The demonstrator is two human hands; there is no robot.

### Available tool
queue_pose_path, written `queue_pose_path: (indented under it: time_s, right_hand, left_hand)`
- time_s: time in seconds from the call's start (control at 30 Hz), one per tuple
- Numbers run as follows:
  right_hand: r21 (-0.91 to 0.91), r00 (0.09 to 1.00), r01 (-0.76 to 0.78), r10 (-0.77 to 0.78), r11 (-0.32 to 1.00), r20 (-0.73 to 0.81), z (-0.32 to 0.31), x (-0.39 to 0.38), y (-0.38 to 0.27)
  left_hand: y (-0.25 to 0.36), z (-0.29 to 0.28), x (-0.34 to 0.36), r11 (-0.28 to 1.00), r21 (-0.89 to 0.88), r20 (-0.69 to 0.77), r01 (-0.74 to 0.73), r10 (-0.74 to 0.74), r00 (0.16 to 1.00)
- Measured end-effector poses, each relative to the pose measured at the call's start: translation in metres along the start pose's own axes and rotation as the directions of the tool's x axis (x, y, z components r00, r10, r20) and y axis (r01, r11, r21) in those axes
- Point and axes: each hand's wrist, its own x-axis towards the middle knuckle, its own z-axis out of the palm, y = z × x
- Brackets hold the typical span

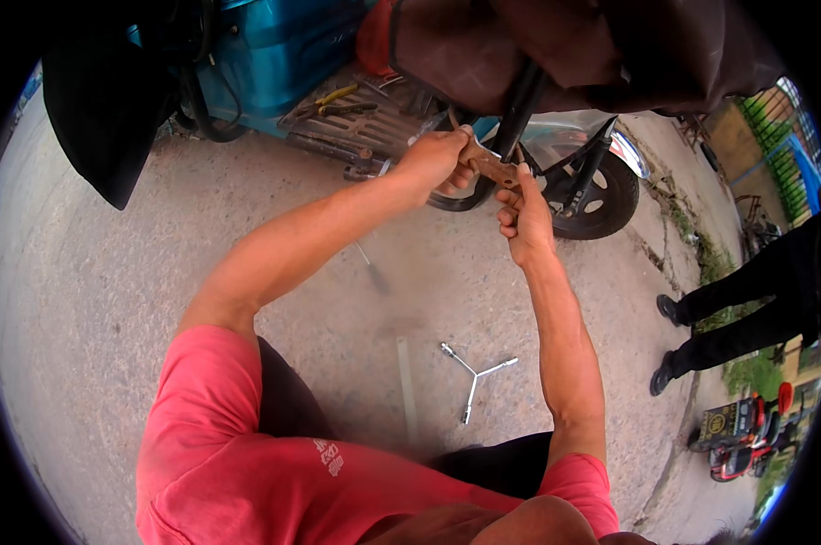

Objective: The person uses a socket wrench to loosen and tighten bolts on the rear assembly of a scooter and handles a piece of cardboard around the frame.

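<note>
A rusty brown metal part (pixel 496 169) is held up in front of the scooter's front wheel (pixel 603 196). My left hand (pixel 436 163) grips its left end, with the thumb on top and the fingers curled beneath. At its right end my right hand (pixel 527 216) has it between thumb and bent fingers. Just behind both hands is a black steering column (pixel 519 100). Left of my left hand, pliers with yellow handles (pixel 339 94) and other tools lie on the scooter's ribbed footboard (pixel 367 133).
A silver three-armed socket wrench (pixel 473 373), a thin screwdriver (pixel 371 268) and a pale flat strip (pixel 406 381) lie on the concrete. A brown cover (pixel 556 45) hangs over the front. At right stand a person's dark-trousered legs (pixel 746 291) and a red motorcycle (pixel 742 436).
</note>
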Motion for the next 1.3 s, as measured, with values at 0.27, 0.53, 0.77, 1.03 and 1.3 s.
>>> queue_pose_path:
  time_s: [0.27,0.53,0.77,1.03,1.3]
  right_hand:
    - [-0.261,0.952,0.303,-0.306,0.917,0.028,0.0,0.032,0.024]
    - [-0.566,0.82,0.503,-0.568,0.653,0.072,-0.002,0.018,0.017]
    - [-0.511,0.881,0.436,-0.466,0.741,0.076,-0.011,0.028,0.013]
    - [-0.436,0.827,0.447,-0.546,0.781,-0.131,0.0,0.016,-0.014]
    - [-0.706,0.653,0.551,-0.757,0.445,0.032,0.022,-0.024,-0.045]
  left_hand:
    - [-0.008,-0.001,-0.009,0.933,0.275,-0.063,-0.232,0.258,0.964]
    - [-0.005,-0.01,-0.012,0.732,0.555,0.021,-0.395,0.462,0.887]
    - [-0.004,-0.01,-0.012,0.699,0.599,0.025,-0.391,0.472,0.881]
    - [-0.007,-0.022,0.0,0.931,0.258,0.156,-0.259,0.224,0.962]
    - [-0.02,-0.02,0.003,0.992,0.025,0.226,-0.121,0.112,0.968]
